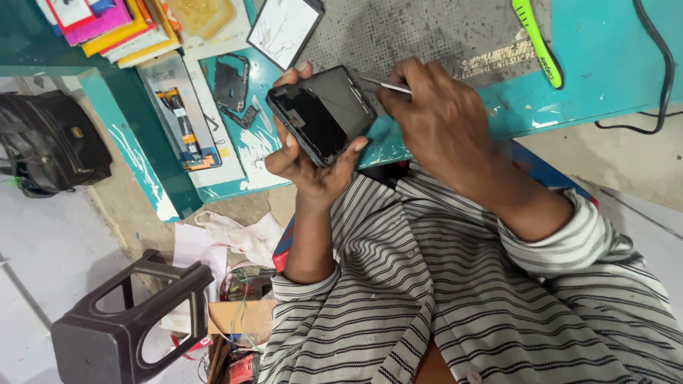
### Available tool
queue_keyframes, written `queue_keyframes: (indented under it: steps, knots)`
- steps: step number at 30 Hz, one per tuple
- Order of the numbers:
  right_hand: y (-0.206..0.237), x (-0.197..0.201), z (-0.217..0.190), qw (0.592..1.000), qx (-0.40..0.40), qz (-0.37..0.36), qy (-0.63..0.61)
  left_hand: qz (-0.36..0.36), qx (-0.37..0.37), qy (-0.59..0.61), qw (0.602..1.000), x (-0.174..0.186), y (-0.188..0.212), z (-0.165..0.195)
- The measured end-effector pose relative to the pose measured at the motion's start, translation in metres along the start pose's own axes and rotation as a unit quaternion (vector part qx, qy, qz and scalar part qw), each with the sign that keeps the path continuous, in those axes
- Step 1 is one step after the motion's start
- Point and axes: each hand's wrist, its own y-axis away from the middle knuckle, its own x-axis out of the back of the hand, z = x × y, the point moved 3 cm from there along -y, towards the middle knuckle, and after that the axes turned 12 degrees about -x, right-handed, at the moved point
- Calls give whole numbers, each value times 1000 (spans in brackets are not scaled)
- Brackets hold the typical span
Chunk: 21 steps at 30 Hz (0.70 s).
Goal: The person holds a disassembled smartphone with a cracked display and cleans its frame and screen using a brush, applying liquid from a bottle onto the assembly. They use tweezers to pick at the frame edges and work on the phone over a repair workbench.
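Observation:
My left hand (309,160) grips a black opened smartphone (321,112), its inner side facing up, held just above the edge of the teal workbench (590,64). My right hand (434,117) is closed on a thin metal tool (386,86) whose tip points at the phone's upper right edge. Both forearms come out of a striped shirt.
A cracked white phone screen (283,30), loose black phone parts (231,85), a packaged item (181,114), stacked coloured boxes (107,25), a green-handled tool (537,43) and a black cable (658,57) lie on the bench. A dark plastic stool (128,320) and a black bag (46,142) sit on the floor.

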Motion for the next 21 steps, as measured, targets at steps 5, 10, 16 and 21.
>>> queue_keyframes:
  steps: [5,10,16,21]
  knots:
    - [16,13,2,998,-7,-57,9,5,15,16,1000,0,2,1]
    - [1,0,3,1000,7,-12,12,16,33,18,999,-2,5,2]
    - [-21,-7,2,998,35,20,37,20,32,24,999,-3,4,1]
    - [-2,12,3,997,54,-31,44,21,32,20,999,-3,4,2]
